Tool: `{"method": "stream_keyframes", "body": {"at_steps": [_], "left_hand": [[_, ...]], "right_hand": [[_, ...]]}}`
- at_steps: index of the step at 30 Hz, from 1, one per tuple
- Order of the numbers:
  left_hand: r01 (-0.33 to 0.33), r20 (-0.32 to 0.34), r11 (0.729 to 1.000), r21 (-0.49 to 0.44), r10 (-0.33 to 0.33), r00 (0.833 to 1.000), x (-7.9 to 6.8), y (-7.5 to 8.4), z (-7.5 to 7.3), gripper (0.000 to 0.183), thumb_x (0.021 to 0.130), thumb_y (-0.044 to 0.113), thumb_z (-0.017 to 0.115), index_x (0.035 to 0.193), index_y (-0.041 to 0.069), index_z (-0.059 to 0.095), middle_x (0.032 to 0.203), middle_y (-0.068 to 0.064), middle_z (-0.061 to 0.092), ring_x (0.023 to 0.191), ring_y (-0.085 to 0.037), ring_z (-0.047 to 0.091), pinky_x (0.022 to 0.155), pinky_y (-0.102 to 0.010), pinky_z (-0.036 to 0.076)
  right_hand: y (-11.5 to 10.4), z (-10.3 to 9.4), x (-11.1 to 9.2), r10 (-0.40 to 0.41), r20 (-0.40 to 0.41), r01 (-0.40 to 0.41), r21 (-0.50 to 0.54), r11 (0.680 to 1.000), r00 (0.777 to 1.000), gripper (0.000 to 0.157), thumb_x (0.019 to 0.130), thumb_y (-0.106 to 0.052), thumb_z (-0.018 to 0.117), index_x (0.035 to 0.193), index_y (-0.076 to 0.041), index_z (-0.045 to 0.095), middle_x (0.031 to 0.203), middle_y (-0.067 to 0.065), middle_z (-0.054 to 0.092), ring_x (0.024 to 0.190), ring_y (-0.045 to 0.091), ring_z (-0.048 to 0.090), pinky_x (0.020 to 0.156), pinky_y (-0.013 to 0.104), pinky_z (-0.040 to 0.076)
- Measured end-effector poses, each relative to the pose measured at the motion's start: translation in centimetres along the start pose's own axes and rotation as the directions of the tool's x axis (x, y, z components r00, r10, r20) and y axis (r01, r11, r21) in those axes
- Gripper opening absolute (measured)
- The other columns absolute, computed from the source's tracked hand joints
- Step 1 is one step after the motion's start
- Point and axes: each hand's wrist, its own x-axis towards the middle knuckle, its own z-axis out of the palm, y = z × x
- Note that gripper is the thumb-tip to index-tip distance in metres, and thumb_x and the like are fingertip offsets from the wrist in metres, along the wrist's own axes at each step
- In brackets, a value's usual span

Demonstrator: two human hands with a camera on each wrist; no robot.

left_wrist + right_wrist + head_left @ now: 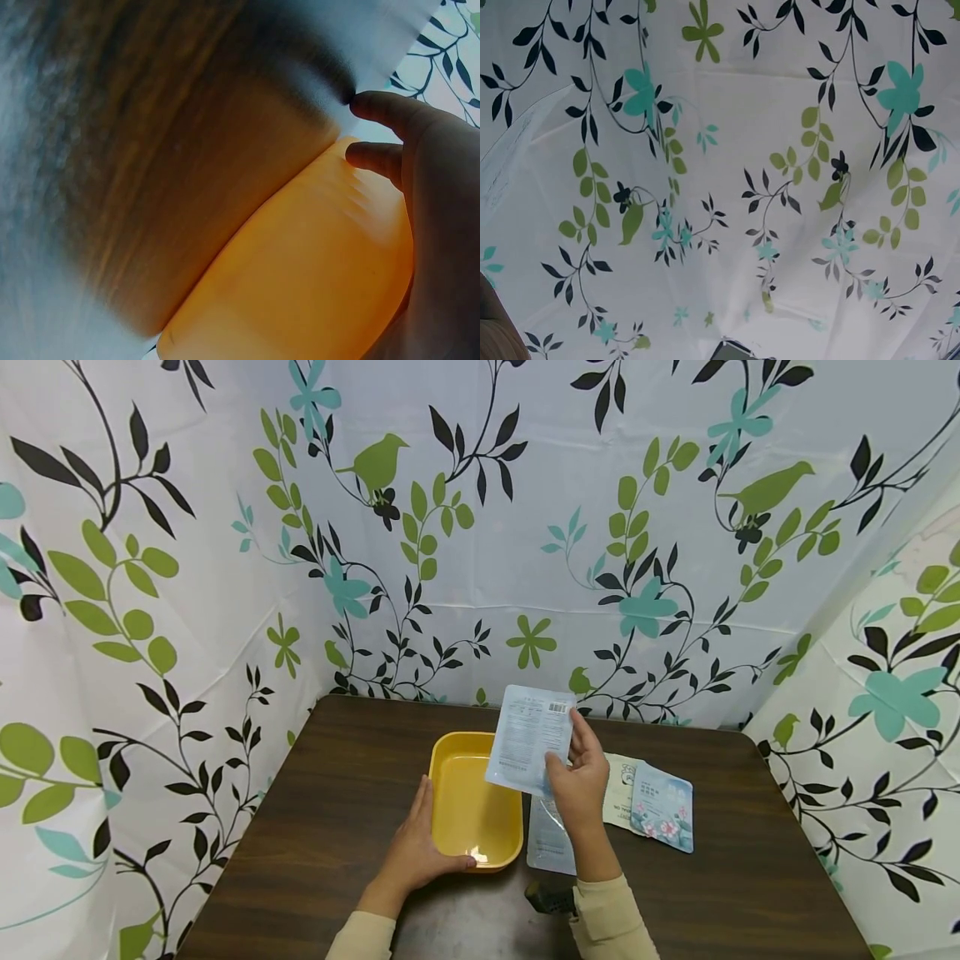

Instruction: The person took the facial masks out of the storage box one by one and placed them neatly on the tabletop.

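My right hand (581, 772) pinches a light-blue flat packet (528, 735) between thumb and fingers, with small print and a barcode facing up. It is held over the right far part of a yellow tray (468, 802). In the right wrist view only a slice of the packet (517, 154) shows at the left edge. Along the tray's left side lies my left hand (416, 847), its thumb at the near rim. The left wrist view shows its fingers (382, 111) fairly straight beside the tray's outer wall (292, 262).
Another pale-blue packet (550, 843) lies right of the tray, partly under my right arm. Farther right, a floral blue packet (663, 806) overlaps a cream one (618, 793). A dark object (549, 897) sits by the right wrist. Patterned cloth (480, 568) surrounds the brown table (360, 735).
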Motion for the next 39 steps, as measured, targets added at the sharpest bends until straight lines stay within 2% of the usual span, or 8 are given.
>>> {"method": "stream_keyframes", "body": {"at_steps": [8,13,20,30,34,39], "left_hand": [[-0.001,0.004,1.000,-0.010,0.001,1.000,-0.1,0.1,-0.1,0.154,0.049,0.080,0.086,0.166,0.025,0.003,0.175,0.004,0.004,0.149,-0.044,0.037,0.112,-0.067,0.037],[-0.004,0.004,1.000,-0.005,0.004,1.000,0.0,0.1,0.0,0.154,0.049,0.081,0.085,0.166,0.025,0.003,0.175,0.004,0.004,0.148,-0.044,0.037,0.112,-0.067,0.037],[-0.004,0.010,1.000,0.003,0.004,1.000,0.0,0.1,-0.1,0.154,0.049,0.082,0.085,0.166,0.026,0.002,0.175,0.004,0.003,0.149,-0.044,0.036,0.112,-0.067,0.037],[0.001,0.010,1.000,0.006,-0.001,1.000,0.0,0.0,-0.1,0.154,0.050,0.080,0.086,0.166,0.026,0.001,0.175,0.003,0.003,0.148,-0.045,0.037,0.111,-0.067,0.038],[0.000,0.008,1.000,0.000,0.000,1.000,0.0,0.0,0.0,0.154,0.050,0.080,0.086,0.166,0.026,0.001,0.175,0.003,0.004,0.148,-0.045,0.037,0.111,-0.067,0.038],[0.001,0.004,1.000,0.002,-0.001,1.000,-0.1,0.2,-0.1,0.154,0.050,0.078,0.087,0.166,0.024,0.002,0.175,0.000,0.005,0.145,-0.047,0.040,0.109,-0.068,0.039]], "right_hand": [[-0.8,-3.5,1.1,0.005,-0.073,-0.007,-0.021,1.000,0.997,0.075,0.085,0.021,0.055,0.153,-0.008,0.046,0.147,0.015,0.059,0.109,0.002,0.069,0.075,0.018,0.059],[-0.9,-5.7,1.1,0.038,-0.100,-0.041,-0.035,0.999,0.994,0.074,0.086,0.021,0.055,0.153,-0.010,0.047,0.146,0.016,0.059,0.107,0.000,0.069,0.077,0.016,0.058],[0.1,-8.5,0.5,0.053,-0.134,-0.064,-0.081,0.995,0.990,0.074,0.085,0.022,0.055,0.152,-0.009,0.048,0.145,0.020,0.059,0.101,-0.003,0.069,0.073,0.014,0.057],[3.7,-11.6,-1.5,0.139,-0.174,-0.169,-0.178,0.969,0.975,0.066,0.087,0.014,0.063,0.149,-0.006,0.052,0.141,0.024,0.061,0.089,-0.009,0.068,0.068,0.011,0.056],[5.7,-12.7,-2.5,0.189,-0.162,-0.219,-0.190,0.957,0.968,0.065,0.088,0.013,0.064,0.150,-0.002,0.050,0.142,0.026,0.059,0.089,-0.010,0.066,0.070,0.010,0.055],[8.5,-13.8,-3.4,0.274,-0.145,-0.302,-0.232,0.924,0.951,0.066,0.089,0.011,0.065,0.152,-0.001,0.046,0.147,0.024,0.056,0.092,-0.012,0.063,0.074,0.007,0.052]]}}
